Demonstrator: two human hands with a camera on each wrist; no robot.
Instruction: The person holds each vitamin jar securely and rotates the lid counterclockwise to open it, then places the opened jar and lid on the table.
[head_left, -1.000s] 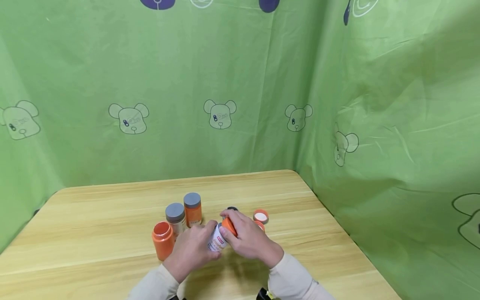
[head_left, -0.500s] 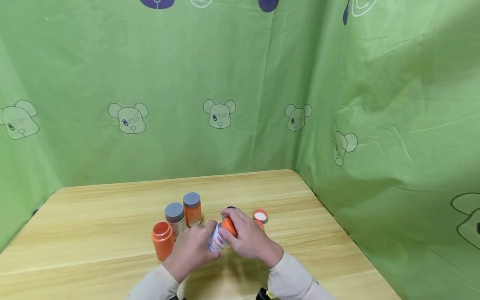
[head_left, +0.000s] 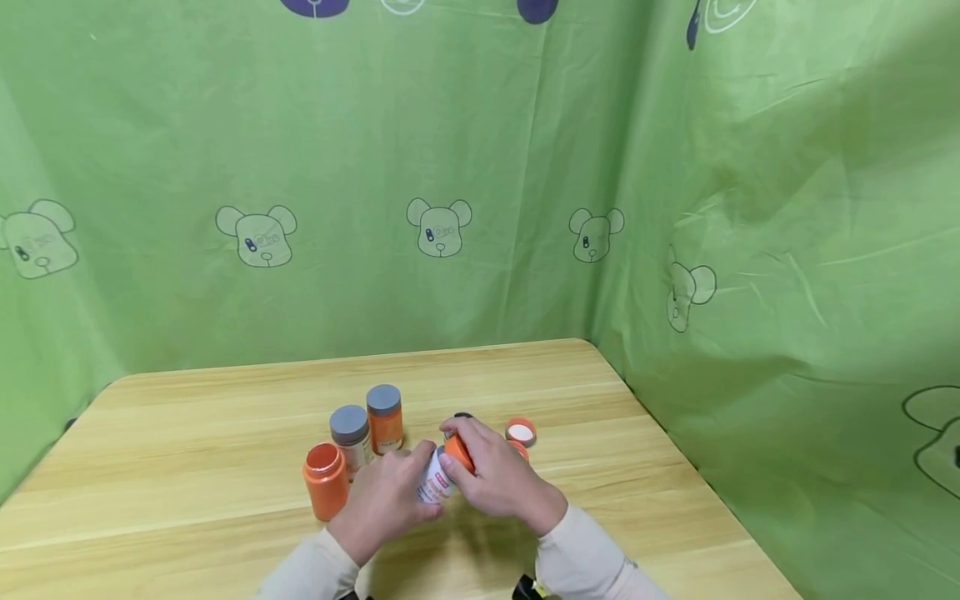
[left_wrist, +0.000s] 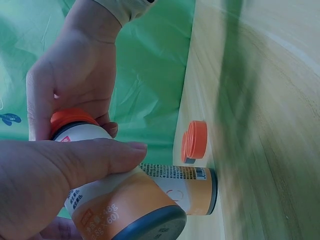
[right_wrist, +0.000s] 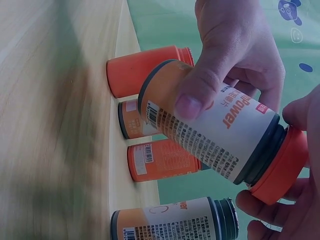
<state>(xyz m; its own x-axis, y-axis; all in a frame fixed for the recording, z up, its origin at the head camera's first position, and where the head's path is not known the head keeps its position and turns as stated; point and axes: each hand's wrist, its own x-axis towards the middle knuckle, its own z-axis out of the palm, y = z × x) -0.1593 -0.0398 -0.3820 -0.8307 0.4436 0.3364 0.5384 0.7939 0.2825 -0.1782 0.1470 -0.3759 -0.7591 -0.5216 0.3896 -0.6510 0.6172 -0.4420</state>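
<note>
My left hand (head_left: 384, 497) grips a supplement bottle (head_left: 435, 481) around its body, thumb across the printed label. The bottle is white and orange with a dark grey neck and base, and is tilted. At its mouth, my right hand (head_left: 501, 477) pinches an orange lid (right_wrist: 281, 165) between thumb and fingers. In the right wrist view the lid sits slightly askew over the neck, with dark threads showing beneath it. Just beyond the right hand stands a similar bottle (right_wrist: 170, 220) with its dark threaded neck bare, mostly hidden in the head view.
Left of the hands stand an uncapped orange bottle (head_left: 327, 485), a pale bottle (head_left: 351, 427) with a grey lid, and an orange bottle (head_left: 386, 425) with a grey lid. Beyond the right hand, an orange lid (head_left: 521, 432) lies white inside up, another (head_left: 519, 451) partly hidden.
</note>
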